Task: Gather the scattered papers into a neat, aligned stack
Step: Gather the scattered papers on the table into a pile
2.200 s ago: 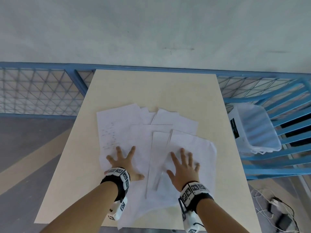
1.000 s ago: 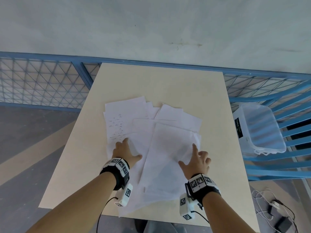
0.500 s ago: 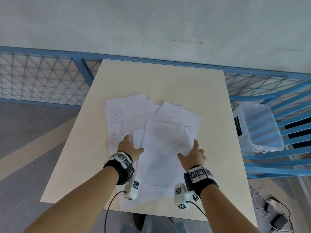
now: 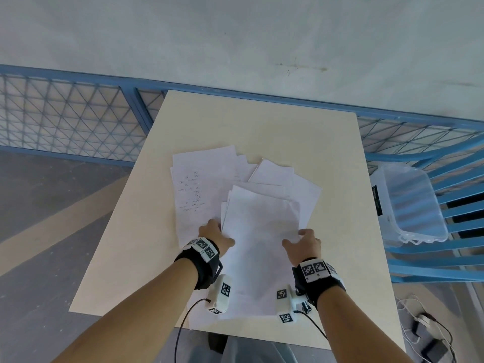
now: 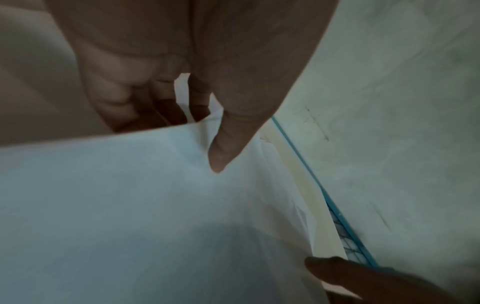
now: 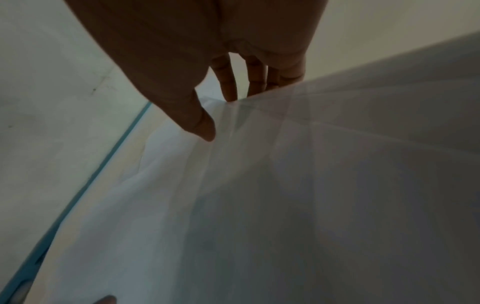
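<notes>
Both hands, left hand (image 4: 213,235) and right hand (image 4: 303,244), pinching opposite edges of gathered papers (image 4: 259,231).

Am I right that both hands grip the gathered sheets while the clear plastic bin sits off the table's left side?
Not quite: the clear plastic bin sits off the table's right side, as the head view shows. The left hand and right hand do grip the gathered sheets.
</notes>
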`<state>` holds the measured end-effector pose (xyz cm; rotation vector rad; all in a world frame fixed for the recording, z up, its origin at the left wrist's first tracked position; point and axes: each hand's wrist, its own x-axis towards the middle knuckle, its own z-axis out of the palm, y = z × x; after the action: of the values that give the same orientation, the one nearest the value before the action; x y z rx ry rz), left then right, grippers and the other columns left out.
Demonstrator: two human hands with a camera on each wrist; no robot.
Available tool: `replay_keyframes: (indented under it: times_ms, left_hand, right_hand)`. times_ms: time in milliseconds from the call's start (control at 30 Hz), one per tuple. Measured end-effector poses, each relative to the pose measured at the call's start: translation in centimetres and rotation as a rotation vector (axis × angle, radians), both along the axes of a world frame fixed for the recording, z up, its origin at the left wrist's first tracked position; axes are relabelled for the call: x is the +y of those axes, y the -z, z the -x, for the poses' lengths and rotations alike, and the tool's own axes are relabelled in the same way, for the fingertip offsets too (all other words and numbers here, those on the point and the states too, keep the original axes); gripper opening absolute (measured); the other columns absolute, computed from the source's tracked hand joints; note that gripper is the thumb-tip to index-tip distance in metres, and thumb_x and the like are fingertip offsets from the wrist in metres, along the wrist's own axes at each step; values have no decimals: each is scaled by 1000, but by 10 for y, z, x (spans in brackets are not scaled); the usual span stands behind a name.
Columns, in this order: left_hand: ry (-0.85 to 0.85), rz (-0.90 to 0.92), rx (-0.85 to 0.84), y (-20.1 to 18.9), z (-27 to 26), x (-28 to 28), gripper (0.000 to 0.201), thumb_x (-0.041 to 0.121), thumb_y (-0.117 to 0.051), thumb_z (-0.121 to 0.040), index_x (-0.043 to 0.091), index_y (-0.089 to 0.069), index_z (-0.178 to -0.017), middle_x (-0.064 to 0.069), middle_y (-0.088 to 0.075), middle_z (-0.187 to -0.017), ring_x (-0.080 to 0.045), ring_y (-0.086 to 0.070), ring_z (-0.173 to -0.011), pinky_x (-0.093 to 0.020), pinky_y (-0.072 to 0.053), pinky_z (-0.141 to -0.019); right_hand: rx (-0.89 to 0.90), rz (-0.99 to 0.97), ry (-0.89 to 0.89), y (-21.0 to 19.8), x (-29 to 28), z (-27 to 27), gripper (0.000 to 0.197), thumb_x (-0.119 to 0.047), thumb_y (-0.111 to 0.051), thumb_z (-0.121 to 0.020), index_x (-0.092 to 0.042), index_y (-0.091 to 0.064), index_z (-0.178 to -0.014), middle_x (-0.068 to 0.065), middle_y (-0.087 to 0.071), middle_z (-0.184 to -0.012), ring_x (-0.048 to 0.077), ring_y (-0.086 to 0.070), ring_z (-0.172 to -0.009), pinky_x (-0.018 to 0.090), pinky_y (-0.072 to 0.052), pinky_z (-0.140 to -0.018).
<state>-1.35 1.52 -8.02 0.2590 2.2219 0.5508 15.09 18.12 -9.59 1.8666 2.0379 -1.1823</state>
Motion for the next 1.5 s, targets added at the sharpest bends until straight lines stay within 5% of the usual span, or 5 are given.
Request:
replay_keyframes:
  times_ms: [133,467,900,1267,1500]
  left_hand:
    - [-18,-23,19,-3,1,-1,34,10,-60,-85,17,-46,-116,-1,-58,-92,-18,-58,-76,-29,-46,-61]
    - [-64,423,153,-1,27,-38,66,53,-64,-74,34,-39,-133,-13,1,-149,-45,-11,-137,-59,-35,-105]
    - [-565,64,144,-6,59,-50,61,6,-62,-88,13,-31,-140,-20,-58,-125,-35,-60,-94,-37,-47,-74]
    - [-698,128,-17,-16,39,-35,90,45,-66,-90,-6,-16,-145,-21,-47,-143,-37,-51,-126,-40,-40,-99]
    - [-455,-19,68,0,37,-33,28,31,-59,-91,5,-60,-81,-11,-64,-82,-30,-56,-71,-33,-46,-67]
  right_hand:
    - [40,-27,-15,0,2,6,60,-17,-66,-82,-13,-41,-137,18,-52,-130,32,-54,-108,34,-43,-82]
    - [-6,-166,-242,-2,-16,28,68,-30,-64,-84,-15,-38,-145,12,-39,-139,34,-36,-125,44,-42,-102]
    - [-9,-184,-197,-6,0,53,66,-29,-63,-84,-13,-39,-144,14,-39,-139,35,-38,-124,44,-41,-98]
    - [8,-128,-170,-5,10,55,67,-28,-60,-86,-14,-35,-147,15,-40,-140,40,-47,-121,45,-45,-95]
    - [74,-78,-160,-1,7,62,71,-29,-60,-85,-17,-32,-148,13,-40,-140,37,-51,-120,45,-48,-97]
